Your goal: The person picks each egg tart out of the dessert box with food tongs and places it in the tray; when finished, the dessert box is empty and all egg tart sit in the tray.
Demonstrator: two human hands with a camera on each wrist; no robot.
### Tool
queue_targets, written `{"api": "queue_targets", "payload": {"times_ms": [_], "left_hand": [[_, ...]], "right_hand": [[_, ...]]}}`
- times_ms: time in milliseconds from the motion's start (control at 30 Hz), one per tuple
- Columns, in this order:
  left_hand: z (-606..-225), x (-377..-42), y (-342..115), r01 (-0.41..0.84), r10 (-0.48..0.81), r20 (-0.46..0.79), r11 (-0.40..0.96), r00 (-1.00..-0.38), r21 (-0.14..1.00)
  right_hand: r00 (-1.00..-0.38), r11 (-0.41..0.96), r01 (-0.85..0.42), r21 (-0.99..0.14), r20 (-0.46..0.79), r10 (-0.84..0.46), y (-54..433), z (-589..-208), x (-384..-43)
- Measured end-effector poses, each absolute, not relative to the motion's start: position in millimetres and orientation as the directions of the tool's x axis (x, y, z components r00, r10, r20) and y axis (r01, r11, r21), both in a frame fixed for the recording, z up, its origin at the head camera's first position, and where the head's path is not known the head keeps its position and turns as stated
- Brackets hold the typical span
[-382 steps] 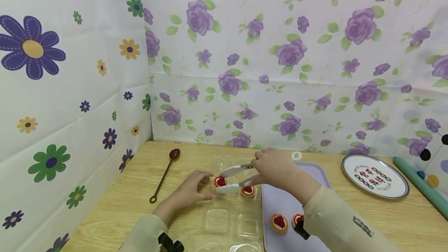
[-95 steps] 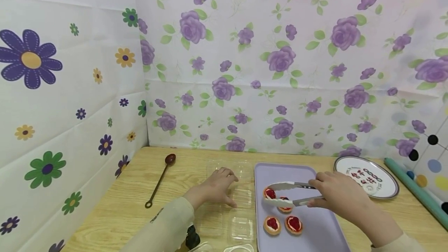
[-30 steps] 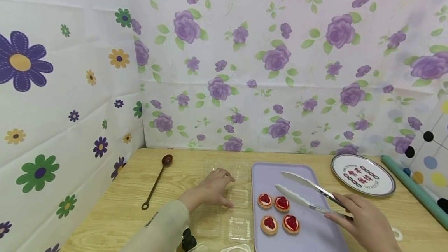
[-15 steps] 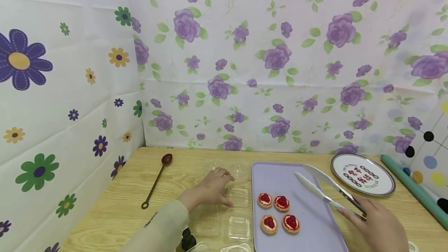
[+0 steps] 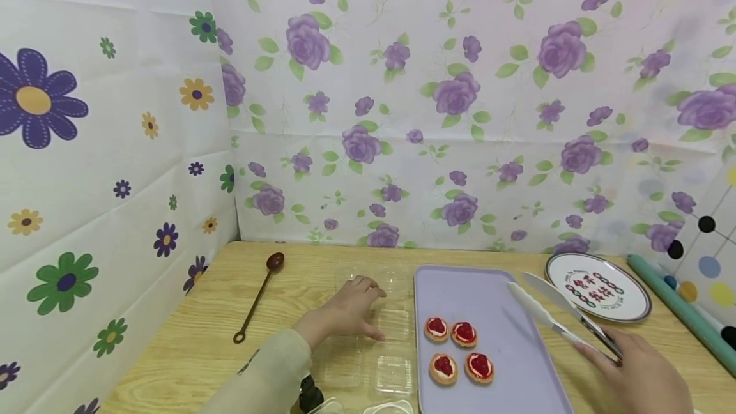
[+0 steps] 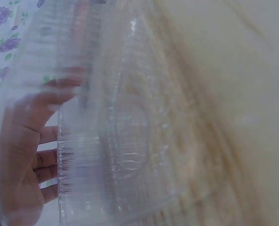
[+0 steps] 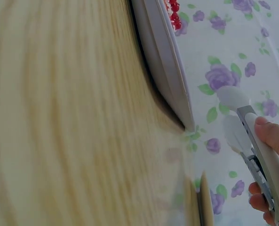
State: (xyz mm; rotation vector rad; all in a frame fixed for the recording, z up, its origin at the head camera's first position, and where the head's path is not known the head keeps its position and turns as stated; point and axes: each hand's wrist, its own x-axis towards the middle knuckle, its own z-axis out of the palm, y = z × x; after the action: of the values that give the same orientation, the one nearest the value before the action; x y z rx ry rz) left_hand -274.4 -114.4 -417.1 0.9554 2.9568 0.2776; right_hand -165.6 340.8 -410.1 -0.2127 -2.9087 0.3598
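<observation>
My left hand rests at a clear plastic clamshell box, thumb and fingers spread apart beside it. In the left wrist view the hand shows through the clear plastic; its exact contact cannot be told. My right hand holds a pair of tongs with pale tips, which stand apart over the right side of the lilac tray. Nothing is between the tips. Several small red-topped tarts sit in two rows on the tray's left part.
More clear boxes lie on the wooden table left of the tray. A dark long-handled spoon lies farther left. Behind the right hand stand a printed white plate and a green roll. Flowered cloth hangs behind.
The tarts that were in the clear boxes 12.7 seconds ago are on the tray. Since letting go of a tart there, the tongs have drawn away rightward. The left hand has stayed nearly still lately.
</observation>
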Motion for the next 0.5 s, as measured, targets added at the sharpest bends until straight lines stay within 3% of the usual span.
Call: {"api": "queue_targets", "payload": {"times_ms": [500], "left_hand": [[-418.7,-275.0,-113.9,0.583,0.585,0.044,0.796,-0.81,0.164]], "right_hand": [[-0.968,0.948,0.249,-0.197,-0.063,0.241,364.2,-421.9,-167.7]]}}
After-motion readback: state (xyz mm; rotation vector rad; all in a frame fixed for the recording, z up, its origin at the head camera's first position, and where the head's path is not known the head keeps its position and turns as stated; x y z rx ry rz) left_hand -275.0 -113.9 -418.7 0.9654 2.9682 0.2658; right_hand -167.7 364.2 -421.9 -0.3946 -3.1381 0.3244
